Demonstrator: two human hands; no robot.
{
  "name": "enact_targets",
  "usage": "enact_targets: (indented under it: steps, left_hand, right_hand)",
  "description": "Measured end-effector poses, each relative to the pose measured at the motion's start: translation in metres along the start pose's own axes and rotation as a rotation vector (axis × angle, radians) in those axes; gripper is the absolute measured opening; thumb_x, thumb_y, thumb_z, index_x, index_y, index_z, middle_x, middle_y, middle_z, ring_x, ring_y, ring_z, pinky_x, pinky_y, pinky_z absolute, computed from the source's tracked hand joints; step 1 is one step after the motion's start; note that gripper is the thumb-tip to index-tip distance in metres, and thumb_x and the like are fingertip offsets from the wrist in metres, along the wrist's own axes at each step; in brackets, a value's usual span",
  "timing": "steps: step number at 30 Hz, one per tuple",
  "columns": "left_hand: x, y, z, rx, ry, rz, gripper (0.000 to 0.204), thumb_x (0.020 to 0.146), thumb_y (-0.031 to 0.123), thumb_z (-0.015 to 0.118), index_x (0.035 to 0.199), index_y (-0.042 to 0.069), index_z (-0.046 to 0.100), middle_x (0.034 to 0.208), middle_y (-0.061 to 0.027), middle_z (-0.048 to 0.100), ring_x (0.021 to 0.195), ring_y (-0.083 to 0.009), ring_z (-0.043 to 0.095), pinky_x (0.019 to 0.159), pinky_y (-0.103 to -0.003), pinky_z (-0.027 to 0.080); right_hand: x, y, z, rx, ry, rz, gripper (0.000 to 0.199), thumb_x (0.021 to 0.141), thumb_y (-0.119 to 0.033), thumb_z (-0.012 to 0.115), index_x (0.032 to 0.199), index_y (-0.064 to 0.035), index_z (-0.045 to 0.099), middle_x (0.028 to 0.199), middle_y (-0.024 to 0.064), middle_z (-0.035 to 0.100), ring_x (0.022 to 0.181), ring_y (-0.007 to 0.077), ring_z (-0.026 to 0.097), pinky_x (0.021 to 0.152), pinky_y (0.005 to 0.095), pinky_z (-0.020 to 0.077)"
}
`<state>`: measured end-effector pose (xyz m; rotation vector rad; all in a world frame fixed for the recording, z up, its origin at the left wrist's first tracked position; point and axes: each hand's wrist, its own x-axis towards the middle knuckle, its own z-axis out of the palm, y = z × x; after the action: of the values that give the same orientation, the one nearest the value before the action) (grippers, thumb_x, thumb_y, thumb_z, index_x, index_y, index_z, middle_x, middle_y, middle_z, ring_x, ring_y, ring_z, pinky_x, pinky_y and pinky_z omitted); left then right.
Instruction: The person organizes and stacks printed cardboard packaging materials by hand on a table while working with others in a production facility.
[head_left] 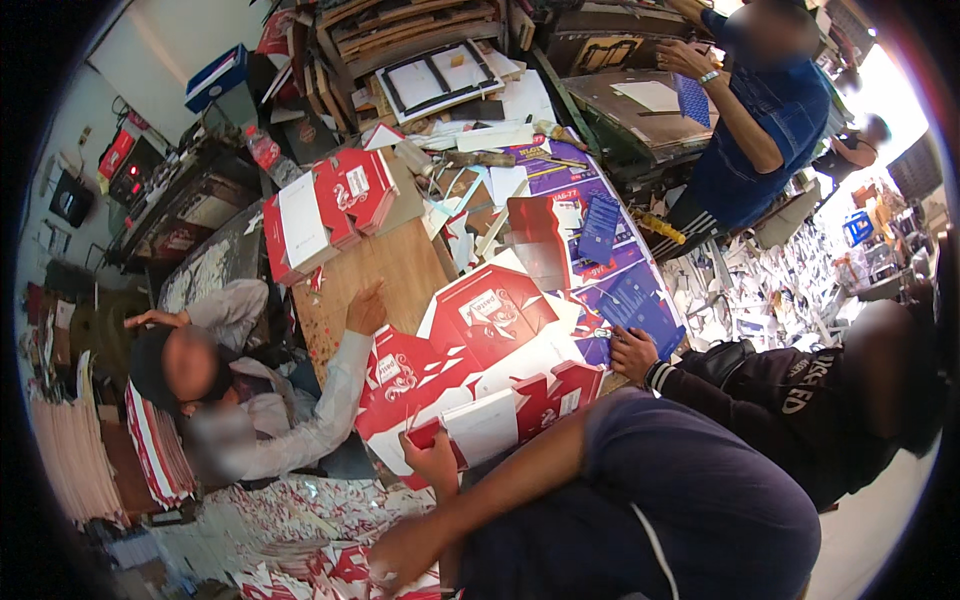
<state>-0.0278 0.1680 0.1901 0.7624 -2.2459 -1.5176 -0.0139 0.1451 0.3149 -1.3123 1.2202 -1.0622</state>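
Observation:
My right hand [432, 458] grips the near edge of a flat red-and-white carton blank [485, 425] at the front of the wooden table [385, 270]. More red-and-white printed blanks [470, 330] lie spread just beyond it. My left hand [400, 555] is lower, its fingers curled down at a heap of red-and-white offcuts [320, 565] near the floor. Whether it holds any of them is unclear.
A seated person in a pale long sleeve rests a hand [366, 306] on the table at the left. Another person's hand [632, 352], in a black sleeve, lies at the right edge. A stack of red cartons [325, 205] and purple printed sheets [610, 270] lie farther back. A person in blue [760, 120] stands at a bench.

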Motion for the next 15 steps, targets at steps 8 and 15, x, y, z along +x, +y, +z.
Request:
enact_targets:
  steps: [8,15]
  left_hand:
    - [-0.013,-0.028,-0.015,-0.219,0.045,-0.322,0.043,0.072,-0.001,0.068,0.113,0.0,0.055,0.102,-0.0162,0.067,0.091,-0.0257,0.067,0.081,-0.039,0.055]
    - [0.008,-0.056,-0.032,0.032,-0.008,-0.06,0.03,0.071,0.004,0.069,0.101,0.001,0.064,0.088,-0.0169,0.07,0.081,-0.0299,0.069,0.076,-0.039,0.054]
  right_hand:
    - [-0.019,0.015,-0.008,-0.117,0.317,-0.065,0.082,0.075,-0.057,0.076,0.132,-0.0026,0.056,0.128,0.0227,0.057,0.123,0.0381,0.054,0.101,0.0508,0.0435]
    - [-0.19,0.073,-0.095,-0.561,0.614,0.455,0.09,0.064,-0.044,0.086,0.138,-0.0052,0.052,0.13,0.0215,0.06,0.12,0.0375,0.057,0.104,0.0461,0.0429]
